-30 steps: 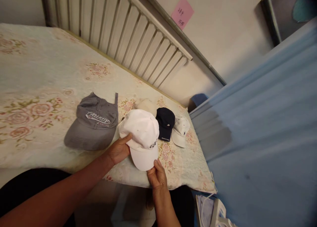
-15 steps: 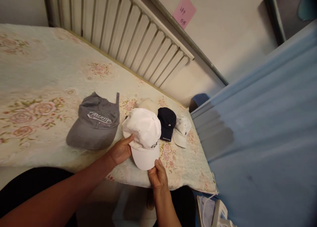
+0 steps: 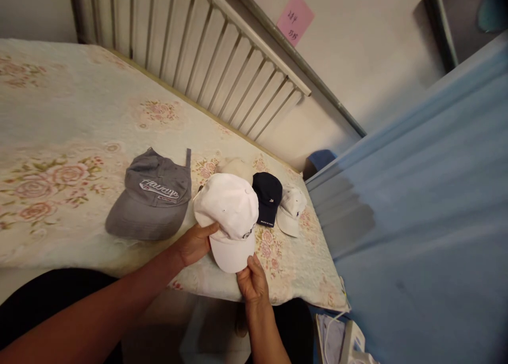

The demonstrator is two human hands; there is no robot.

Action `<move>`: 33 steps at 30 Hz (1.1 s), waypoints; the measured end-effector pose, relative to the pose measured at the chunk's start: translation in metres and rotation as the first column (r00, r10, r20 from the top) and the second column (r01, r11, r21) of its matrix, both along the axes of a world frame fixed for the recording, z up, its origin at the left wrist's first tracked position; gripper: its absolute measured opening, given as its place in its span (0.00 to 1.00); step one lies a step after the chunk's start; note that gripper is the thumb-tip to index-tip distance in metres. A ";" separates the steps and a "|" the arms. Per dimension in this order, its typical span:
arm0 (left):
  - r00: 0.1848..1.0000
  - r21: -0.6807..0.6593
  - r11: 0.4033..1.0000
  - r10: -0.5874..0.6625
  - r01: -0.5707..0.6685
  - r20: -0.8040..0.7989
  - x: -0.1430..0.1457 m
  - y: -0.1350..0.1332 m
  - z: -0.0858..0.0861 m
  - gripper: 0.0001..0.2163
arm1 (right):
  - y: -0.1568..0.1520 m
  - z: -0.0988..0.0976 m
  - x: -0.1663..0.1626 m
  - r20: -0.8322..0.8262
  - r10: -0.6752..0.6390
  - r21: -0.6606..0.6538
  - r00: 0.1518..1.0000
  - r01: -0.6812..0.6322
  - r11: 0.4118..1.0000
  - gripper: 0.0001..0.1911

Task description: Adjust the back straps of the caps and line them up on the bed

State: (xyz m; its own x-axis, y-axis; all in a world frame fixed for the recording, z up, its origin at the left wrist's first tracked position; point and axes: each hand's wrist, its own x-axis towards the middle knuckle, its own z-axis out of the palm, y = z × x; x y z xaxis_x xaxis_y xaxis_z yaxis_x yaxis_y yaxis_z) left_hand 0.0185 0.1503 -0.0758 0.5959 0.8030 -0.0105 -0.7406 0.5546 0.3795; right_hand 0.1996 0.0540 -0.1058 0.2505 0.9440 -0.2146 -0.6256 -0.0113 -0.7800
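Floral quilt (image 3: 59,115): left hand (image 3: 194,243), right hand (image 3: 251,282) pinch domed cap (image 3: 228,208) (white cloth).

Bed (image 3: 79,115) covered by a pale floral quilt. Five caps lie on it towards its near right corner. From left to right they are a grey cap (image 3: 153,197) with lettering, a white cap (image 3: 230,216) nearest the edge, a cream cap (image 3: 237,166) partly hidden behind it, a navy cap (image 3: 268,197), and a small white cap (image 3: 291,210).

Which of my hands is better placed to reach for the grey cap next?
Left, probably. The left hand grips the crown of the white cap on the side facing the grey cap; the right hand pinches the brim tip, farther from it.
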 end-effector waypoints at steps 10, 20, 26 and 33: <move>1.000 0.026 1.000 -0.004 0.004 0.021 -0.002 0.001 0.003 0.18 | 0.001 0.000 0.000 0.011 0.034 0.036 0.999 -0.034 0.999 0.21; 0.992 0.251 0.960 -0.110 0.122 -0.061 -0.009 -0.004 -0.008 0.22 | 0.001 0.004 -0.003 -0.012 0.079 0.079 0.997 -0.078 0.994 0.24; 0.951 0.293 0.915 -0.222 0.279 -0.214 -0.016 -0.016 -0.026 0.23 | 0.000 0.005 -0.003 -0.031 0.139 0.104 0.990 -0.135 0.985 0.26; 0.972 0.148 0.982 -0.084 0.118 -0.219 -0.016 -0.015 -0.044 0.23 | 0.002 0.000 0.000 -0.061 0.200 0.162 0.978 -0.188 0.969 0.27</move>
State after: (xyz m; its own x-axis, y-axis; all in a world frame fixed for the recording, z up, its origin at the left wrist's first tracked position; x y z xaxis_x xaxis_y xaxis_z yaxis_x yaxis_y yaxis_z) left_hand 0.0021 0.1358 -0.1194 0.6720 0.7402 -0.0219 -0.5777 0.5425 0.6099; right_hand 0.1994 0.0558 -0.1054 0.0482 0.9961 -0.0734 -0.6811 -0.0210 -0.7319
